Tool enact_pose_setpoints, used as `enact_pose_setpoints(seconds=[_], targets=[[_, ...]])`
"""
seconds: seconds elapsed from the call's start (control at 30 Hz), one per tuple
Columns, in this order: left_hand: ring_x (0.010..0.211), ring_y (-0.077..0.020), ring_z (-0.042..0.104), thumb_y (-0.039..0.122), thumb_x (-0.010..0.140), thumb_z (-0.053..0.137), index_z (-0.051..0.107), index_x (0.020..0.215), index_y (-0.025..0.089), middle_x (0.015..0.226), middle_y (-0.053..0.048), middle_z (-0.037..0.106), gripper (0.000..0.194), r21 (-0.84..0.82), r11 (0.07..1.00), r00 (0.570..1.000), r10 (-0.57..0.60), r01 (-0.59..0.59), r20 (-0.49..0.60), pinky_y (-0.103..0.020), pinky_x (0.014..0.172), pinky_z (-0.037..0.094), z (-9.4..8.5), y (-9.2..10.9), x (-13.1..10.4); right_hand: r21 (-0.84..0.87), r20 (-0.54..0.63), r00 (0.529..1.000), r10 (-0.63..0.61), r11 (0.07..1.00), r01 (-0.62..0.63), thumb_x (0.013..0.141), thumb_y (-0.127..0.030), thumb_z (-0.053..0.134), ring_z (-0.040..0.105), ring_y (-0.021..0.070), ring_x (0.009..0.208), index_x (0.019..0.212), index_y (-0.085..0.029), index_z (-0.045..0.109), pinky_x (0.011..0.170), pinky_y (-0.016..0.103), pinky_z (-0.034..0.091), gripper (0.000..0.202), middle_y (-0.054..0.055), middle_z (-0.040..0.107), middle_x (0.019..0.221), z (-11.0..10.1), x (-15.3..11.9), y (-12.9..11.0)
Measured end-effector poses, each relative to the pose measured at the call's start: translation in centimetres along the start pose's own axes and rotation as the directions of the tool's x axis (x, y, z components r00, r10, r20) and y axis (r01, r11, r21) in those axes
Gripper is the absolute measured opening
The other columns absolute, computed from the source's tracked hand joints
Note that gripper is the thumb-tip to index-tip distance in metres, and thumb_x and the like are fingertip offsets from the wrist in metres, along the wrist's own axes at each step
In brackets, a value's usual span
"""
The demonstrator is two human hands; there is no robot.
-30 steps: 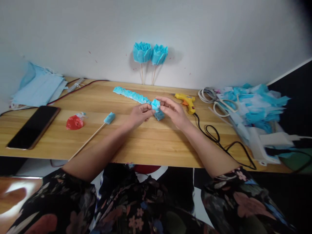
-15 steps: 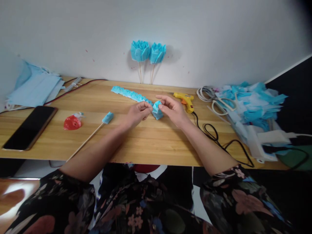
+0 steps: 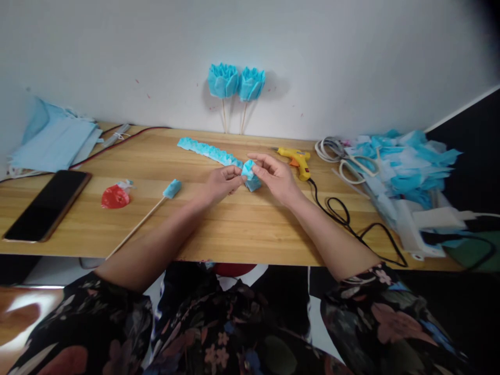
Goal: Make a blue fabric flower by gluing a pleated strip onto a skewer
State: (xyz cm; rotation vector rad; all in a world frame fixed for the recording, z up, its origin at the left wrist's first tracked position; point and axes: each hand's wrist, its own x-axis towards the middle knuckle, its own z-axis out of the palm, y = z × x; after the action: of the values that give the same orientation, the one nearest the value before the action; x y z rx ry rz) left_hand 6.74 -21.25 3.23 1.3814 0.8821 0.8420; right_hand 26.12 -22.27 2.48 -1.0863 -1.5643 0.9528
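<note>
A small light-blue fabric petal (image 3: 247, 169) is pinched between my two hands above the middle of the table. My left hand (image 3: 225, 183) grips its left side with thumb and fingertips. The right side is held by the thumb and fingers of my right hand (image 3: 273, 176). Just below the petal lies another folded blue piece (image 3: 253, 184), partly covered. A row of overlapping blue petals (image 3: 209, 151) runs from my fingers toward the back left. Left of my left forearm lies a wooden stick (image 3: 136, 227) with a rolled blue tip (image 3: 172, 188).
Two blue fabric flowers (image 3: 223, 80) on sticks lean against the wall. A yellow glue gun (image 3: 296, 158) with a black cord lies right of my hand, near scissors (image 3: 351, 171) and a blue scrap pile (image 3: 414, 161). Left are a phone (image 3: 49, 205), a red packet (image 3: 115, 196) and face masks (image 3: 57, 138).
The petal between my fingers has shifted slightly left and now shows more of its face. My left fingertips have moved a little with it. Objects on the table stay put.
</note>
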Motion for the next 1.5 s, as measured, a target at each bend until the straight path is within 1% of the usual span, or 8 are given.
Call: enact_pose_setpoints(seconds=[0.23, 0.47, 0.67, 0.83, 1.03, 1.13, 1.33, 1.5], targets=[[0.051, -0.0072, 0.037, 0.023, 0.086, 0.067, 0.058, 0.074, 0.018, 0.055, 0.007, 0.046, 0.016, 0.047, 0.998, 0.999, -0.035, 0.035, -0.012, -0.024, 0.053, 0.028, -0.1, 0.2, -0.1, 0.016, -0.040, 0.999, 0.002, 1.000, -0.001, 0.095, -0.070, 0.058, 0.070, 0.0220, 0.102, 0.118, -0.026, 0.076, 0.094, 0.039, 0.058, 0.052, 0.005, 0.076, 0.108, -0.4, 0.0, -0.5], [0.052, -0.0077, 0.035, 0.024, 0.084, 0.069, 0.057, 0.073, 0.019, 0.055, 0.008, 0.044, 0.017, 0.081, 0.996, 0.999, -0.041, 0.041, -0.010, -0.025, 0.055, 0.027, 0.1, 0.8, -0.3, 0.047, -0.007, 1.000, 0.020, 0.999, -0.019, 0.090, -0.050, 0.072, 0.067, 0.0184, 0.087, 0.118, -0.024, 0.075, 0.080, 0.035, 0.057, 0.038, 0.004, 0.075, 0.098, -0.4, 0.0, -0.6], [0.051, -0.0077, 0.034, 0.025, 0.083, 0.070, 0.059, 0.074, 0.019, 0.055, 0.007, 0.044, 0.016, 0.068, 0.998, 1.000, -0.017, 0.017, -0.010, -0.025, 0.055, 0.027, 0.1, 0.5, -0.1, 0.094, 0.081, 0.996, 0.024, 0.995, -0.032, 0.086, -0.036, 0.071, 0.065, 0.0152, 0.082, 0.125, -0.024, 0.072, 0.076, 0.031, 0.055, 0.040, 0.001, 0.072, 0.095, -0.4, 0.0, -0.3], [0.051, -0.0080, 0.036, 0.029, 0.083, 0.072, 0.060, 0.076, 0.019, 0.055, 0.007, 0.045, 0.018, 0.042, 0.999, 1.000, -0.018, 0.018, -0.007, -0.025, 0.054, 0.027, 0.0, 0.2, 0.0, -0.059, 0.063, 0.996, -0.058, 0.996, 0.061, 0.085, -0.028, 0.065, 0.060, 0.0139, 0.076, 0.123, -0.024, 0.074, 0.076, 0.030, 0.052, 0.039, -0.001, 0.067, 0.085, -0.6, 0.1, -0.3], [0.051, -0.0082, 0.036, 0.032, 0.082, 0.072, 0.058, 0.075, 0.019, 0.054, 0.007, 0.045, 0.021, 0.050, 0.999, 0.999, -0.011, 0.012, -0.030, -0.025, 0.053, 0.026, 0.0, 0.3, 0.0, -0.281, 0.079, 0.989, -0.126, 0.949, 0.144, 0.083, -0.018, 0.060, 0.065, 0.0177, 0.087, 0.121, -0.024, 0.076, 0.087, 0.036, 0.054, 0.042, 0.002, 0.076, 0.102, -0.6, 0.0, -1.1], [0.053, -0.0088, 0.036, 0.035, 0.081, 0.072, 0.058, 0.075, 0.019, 0.055, 0.007, 0.046, 0.022, 0.098, 0.995, 0.999, 0.007, -0.002, -0.045, -0.025, 0.055, 0.027, -0.2, 0.2, 0.0, -0.290, 0.085, 0.990, -0.116, 0.947, 0.136, 0.084, -0.021, 0.061, 0.065, 0.0180, 0.085, 0.120, -0.024, 0.076, 0.085, 0.036, 0.054, 0.039, 0.002, 0.076, 0.098, -0.7, 0.0, -1.3], [0.057, -0.0094, 0.040, 0.039, 0.081, 0.073, 0.058, 0.075, 0.019, 0.059, 0.006, 0.048, 0.025, 0.129, 0.991, 0.998, 0.045, -0.039, -0.049, -0.026, 0.058, 0.031, -0.4, -0.3, 0.2, -0.118, 0.023, 1.000, -0.003, 0.993, 0.006, 0.096, -0.046, 0.060, 0.064, 0.0191, 0.085, 0.122, -0.024, 0.075, 0.079, 0.035, 0.054, 0.038, 0.003, 0.072, 0.094, -0.8, -0.1, -1.0], [0.057, -0.0081, 0.039, 0.038, 0.080, 0.073, 0.060, 0.075, 0.018, 0.064, 0.005, 0.051, 0.024, 0.141, 0.988, 0.997, 0.061, -0.055, -0.038, -0.025, 0.056, 0.028, -0.3, -0.5, 0.3, -0.063, 0.057, 0.998, -0.004, 0.998, 0.007, 0.088, -0.040, 0.069, 0.066, 0.0181, 0.089, 0.124, -0.024, 0.073, 0.085, 0.036, 0.056, 0.040, 0.003, 0.072, 0.098, -0.6, 0.0, -0.6]])
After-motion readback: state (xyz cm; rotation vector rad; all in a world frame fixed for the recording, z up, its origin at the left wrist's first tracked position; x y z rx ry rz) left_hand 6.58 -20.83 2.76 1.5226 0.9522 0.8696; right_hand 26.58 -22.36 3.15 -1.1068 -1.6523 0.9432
